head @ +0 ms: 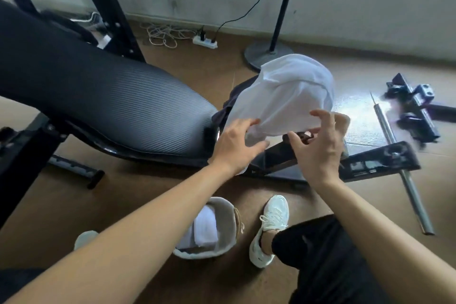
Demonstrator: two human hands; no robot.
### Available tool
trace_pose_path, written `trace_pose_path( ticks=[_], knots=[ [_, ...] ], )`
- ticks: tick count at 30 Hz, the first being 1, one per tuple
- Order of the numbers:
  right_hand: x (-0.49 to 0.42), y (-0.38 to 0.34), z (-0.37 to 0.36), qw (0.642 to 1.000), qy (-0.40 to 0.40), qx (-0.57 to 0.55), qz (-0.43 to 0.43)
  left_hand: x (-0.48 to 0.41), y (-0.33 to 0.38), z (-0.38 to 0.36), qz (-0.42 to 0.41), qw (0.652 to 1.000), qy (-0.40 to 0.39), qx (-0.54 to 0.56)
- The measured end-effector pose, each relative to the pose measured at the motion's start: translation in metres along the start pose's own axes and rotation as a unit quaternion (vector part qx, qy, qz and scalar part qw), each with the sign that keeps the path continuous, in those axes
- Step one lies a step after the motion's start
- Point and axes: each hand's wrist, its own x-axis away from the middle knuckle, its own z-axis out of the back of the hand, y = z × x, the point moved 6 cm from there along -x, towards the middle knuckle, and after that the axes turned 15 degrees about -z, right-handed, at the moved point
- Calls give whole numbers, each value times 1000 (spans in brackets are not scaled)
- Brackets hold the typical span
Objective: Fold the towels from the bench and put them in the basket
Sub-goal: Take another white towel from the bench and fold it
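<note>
A white towel (286,96) lies draped in a loose heap over the far end of the black padded bench (103,96), with a dark cloth (237,96) partly hidden under it. My left hand (237,145) rests on the towel's near left edge, fingers spread. My right hand (318,145) hovers just at the towel's near right edge, fingers spread and curled, holding nothing. On the floor by my feet stands a pale round basket (225,207) with folded white towels (204,227) inside.
A black metal bench frame (375,158) and a steel bar (404,173) lie on the floor to the right. A lamp stand base (261,54), a power strip (204,41) and tangled cables sit near the wall. My white shoe (271,229) is beside the basket.
</note>
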Motion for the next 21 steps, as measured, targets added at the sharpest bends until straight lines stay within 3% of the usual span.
trace_pose_path(
  ticks=[4, 8, 11, 15, 21],
  knots=[
    [-13, 14, -3, 999, -23, 38, 4, -12, 4, -13, 19, 999, -9, -36],
    [-30, 29, -9, 989, -69, -41, -124, -16, -1, -15, 45, 996, -12, -73],
    [-36, 39, -8, 969, -84, -116, -200, -15, -1, -15, 67, 997, -16, -34],
    [-27, 24, 15, 986, -44, -96, -133, 2, 1, -3, 85, 993, 14, 78],
    [1, -8, 38, 997, 5, -78, -8, 30, 4, 44, 58, 990, 63, 114]
  ],
)
